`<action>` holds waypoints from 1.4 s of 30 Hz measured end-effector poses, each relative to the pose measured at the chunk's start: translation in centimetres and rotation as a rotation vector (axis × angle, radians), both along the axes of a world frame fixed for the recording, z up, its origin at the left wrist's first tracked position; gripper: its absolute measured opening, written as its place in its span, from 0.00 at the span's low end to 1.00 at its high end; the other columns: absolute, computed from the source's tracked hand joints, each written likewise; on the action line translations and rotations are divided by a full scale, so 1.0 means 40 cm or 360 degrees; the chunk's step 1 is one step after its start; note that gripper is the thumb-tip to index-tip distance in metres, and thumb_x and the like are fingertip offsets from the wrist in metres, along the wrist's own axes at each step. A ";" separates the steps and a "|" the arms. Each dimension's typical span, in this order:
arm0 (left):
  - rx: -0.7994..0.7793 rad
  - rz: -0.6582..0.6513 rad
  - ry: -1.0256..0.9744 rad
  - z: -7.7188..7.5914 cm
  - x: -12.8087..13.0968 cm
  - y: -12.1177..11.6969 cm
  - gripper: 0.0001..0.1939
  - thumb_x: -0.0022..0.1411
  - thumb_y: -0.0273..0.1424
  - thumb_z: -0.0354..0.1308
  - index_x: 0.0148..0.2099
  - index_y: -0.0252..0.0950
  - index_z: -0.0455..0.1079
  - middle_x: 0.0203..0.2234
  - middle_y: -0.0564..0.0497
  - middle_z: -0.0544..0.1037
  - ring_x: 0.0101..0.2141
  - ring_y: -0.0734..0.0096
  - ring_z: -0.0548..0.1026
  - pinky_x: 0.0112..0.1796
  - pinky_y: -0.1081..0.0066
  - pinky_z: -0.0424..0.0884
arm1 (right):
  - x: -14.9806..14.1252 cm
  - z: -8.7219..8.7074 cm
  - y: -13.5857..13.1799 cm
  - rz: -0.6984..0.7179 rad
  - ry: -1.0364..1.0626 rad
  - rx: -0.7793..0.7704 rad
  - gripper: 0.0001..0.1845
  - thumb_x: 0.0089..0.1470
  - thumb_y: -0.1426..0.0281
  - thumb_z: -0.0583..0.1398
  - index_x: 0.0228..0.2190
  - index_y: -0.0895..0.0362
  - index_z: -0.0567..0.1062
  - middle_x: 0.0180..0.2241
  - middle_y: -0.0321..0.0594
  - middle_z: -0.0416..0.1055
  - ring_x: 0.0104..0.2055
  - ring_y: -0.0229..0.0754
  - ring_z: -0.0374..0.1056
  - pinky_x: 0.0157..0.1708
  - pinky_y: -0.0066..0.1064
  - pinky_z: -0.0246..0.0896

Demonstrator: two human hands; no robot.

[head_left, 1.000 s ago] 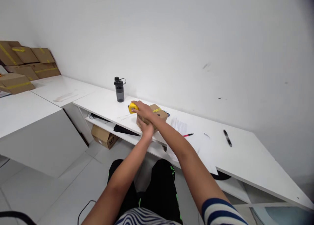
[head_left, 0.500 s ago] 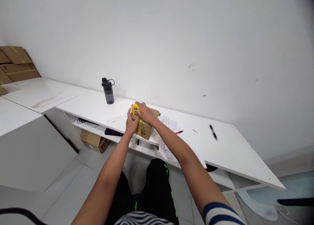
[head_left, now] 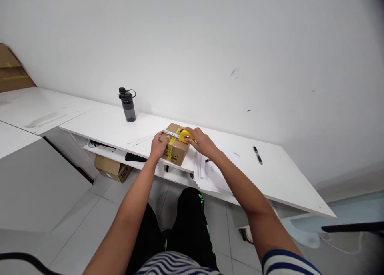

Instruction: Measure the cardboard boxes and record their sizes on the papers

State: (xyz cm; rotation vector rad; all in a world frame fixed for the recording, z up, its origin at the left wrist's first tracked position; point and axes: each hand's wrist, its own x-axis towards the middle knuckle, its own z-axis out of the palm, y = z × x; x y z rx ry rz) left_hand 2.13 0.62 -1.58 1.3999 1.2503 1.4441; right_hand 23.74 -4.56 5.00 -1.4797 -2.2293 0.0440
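Observation:
A small cardboard box (head_left: 179, 151) with yellow tape across its top and front sits at the near edge of the white table. The yellow tape measure (head_left: 186, 136) is over the right part of its top, and my right hand (head_left: 203, 142) is closed around its case. A short length of white blade (head_left: 171, 134) stretches leftward across the box top. At the box's left edge, my left hand (head_left: 159, 146) is closed on the blade's free end, with its thumb against the cardboard. The fingertips of the left hand are partly hidden.
A dark water bottle (head_left: 128, 105) stands by the wall on the left. Papers (head_left: 207, 175) with a pen (head_left: 207, 160) lie right of the box, and a black marker (head_left: 257, 155) farther right. Below, an open carton (head_left: 111, 167) rests under the table's shelf.
My right hand has moved right with the tape measure, drawing the blade out across the box top. My left hand stays at the box's left edge. The view has shifted slightly.

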 end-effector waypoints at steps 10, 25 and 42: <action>0.0041 -0.0010 -0.0018 0.009 0.007 -0.007 0.24 0.56 0.38 0.62 0.53 0.34 0.72 0.47 0.45 0.78 0.44 0.61 0.76 0.47 0.65 0.72 | 0.115 -0.068 -0.062 -0.0034 0.0193 0.0043 0.26 0.64 0.57 0.50 0.61 0.49 0.60 0.51 0.46 0.66 0.45 0.48 0.69 0.40 0.38 0.67; 0.0012 -0.0086 -0.0170 -0.016 -0.011 0.002 0.28 0.54 0.40 0.65 0.56 0.35 0.70 0.49 0.44 0.77 0.46 0.61 0.76 0.47 0.65 0.72 | -0.086 0.026 0.082 0.0216 0.0127 0.0028 0.26 0.63 0.60 0.52 0.60 0.50 0.63 0.52 0.46 0.67 0.46 0.50 0.68 0.43 0.39 0.65; -0.0543 -0.0354 -0.0922 -0.111 -0.180 -0.159 0.27 0.52 0.47 0.66 0.50 0.38 0.70 0.40 0.46 0.80 0.36 0.66 0.78 0.35 0.66 0.77 | -0.075 0.032 0.088 0.0228 0.1173 -0.0005 0.41 0.59 0.48 0.53 0.67 0.48 0.46 0.55 0.48 0.65 0.48 0.46 0.68 0.47 0.41 0.69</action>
